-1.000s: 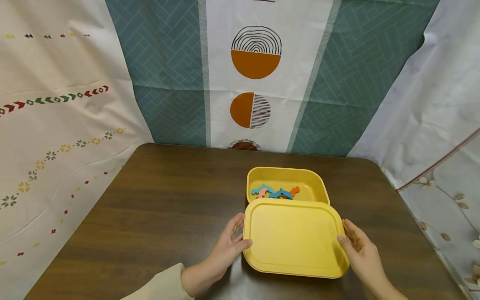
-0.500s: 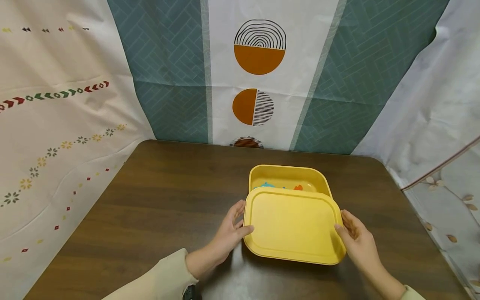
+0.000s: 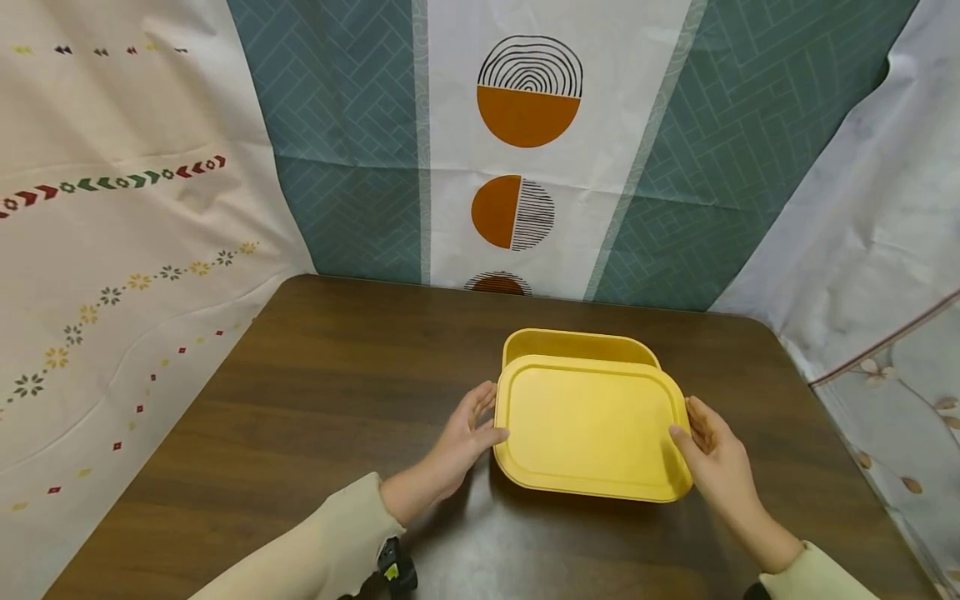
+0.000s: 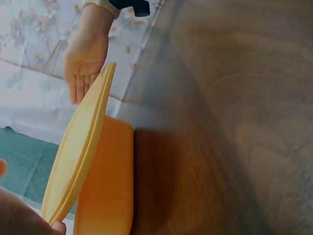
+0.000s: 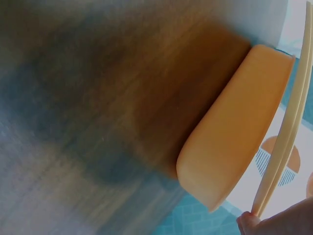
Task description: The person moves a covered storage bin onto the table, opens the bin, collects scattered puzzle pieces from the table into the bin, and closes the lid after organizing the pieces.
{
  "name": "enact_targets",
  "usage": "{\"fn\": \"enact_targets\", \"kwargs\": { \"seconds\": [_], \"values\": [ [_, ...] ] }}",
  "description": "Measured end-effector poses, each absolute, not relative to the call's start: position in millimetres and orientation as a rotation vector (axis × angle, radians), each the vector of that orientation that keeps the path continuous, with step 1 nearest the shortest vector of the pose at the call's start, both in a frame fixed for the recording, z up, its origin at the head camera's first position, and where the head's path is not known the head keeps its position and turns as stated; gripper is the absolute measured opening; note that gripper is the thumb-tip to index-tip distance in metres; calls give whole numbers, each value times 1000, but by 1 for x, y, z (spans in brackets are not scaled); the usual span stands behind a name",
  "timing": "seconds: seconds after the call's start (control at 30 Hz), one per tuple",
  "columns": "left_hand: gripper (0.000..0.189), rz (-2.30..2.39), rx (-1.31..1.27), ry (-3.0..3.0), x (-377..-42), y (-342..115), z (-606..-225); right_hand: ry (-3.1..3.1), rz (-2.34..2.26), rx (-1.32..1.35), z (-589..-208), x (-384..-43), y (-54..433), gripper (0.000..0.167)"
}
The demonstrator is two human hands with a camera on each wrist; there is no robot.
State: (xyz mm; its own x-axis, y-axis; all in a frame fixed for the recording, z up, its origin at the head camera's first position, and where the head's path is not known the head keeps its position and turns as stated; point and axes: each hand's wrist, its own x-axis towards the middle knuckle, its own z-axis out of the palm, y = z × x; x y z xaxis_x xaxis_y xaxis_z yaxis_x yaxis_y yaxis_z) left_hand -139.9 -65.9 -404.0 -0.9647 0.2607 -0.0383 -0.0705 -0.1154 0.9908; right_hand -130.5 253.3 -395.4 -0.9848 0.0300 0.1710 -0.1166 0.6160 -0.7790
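Note:
A yellow rectangular lid (image 3: 592, 429) with rounded corners is held over a yellow box (image 3: 577, 343) on the table. My left hand (image 3: 461, 446) pinches its left edge, thumb on top. At the opposite edge my right hand (image 3: 722, 467) grips it the same way. Only the far part of the box shows from above; its contents are hidden under the lid. In the left wrist view the lid (image 4: 78, 147) tilts above the box wall (image 4: 112, 181). The right wrist view also shows a gap between the lid (image 5: 283, 142) and the box (image 5: 230, 127).
The dark wooden table (image 3: 337, 375) reaches back to a green and white patterned cloth (image 3: 352, 150). White cloths with prints hang at the left (image 3: 135, 275) and right. A dark device (image 3: 393, 571) is strapped at the left wrist.
Both hands have moved the lid forward over the box. The small colourful pieces inside, visible earlier, are now covered from view.

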Motion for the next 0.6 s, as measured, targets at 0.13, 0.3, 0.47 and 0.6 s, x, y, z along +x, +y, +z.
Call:
{"fn": "enact_targets", "kwargs": {
  "seconds": [0.13,0.3,0.47,0.6],
  "values": [
    [77,2200,224,1915,-147,-65,-403,-2666,1328,58,-392,-137,252,62],
    [77,2199,232,1915,-154,-65,-400,-2672,1356,33,-391,-142,253,64],
    [81,2185,207,1907,-158,-64,-397,-2656,1383,23,-393,-145,252,64],
    [85,2165,211,1919,-161,-63,-397,-2653,1383,13,-395,-146,253,63]
  ]
}}
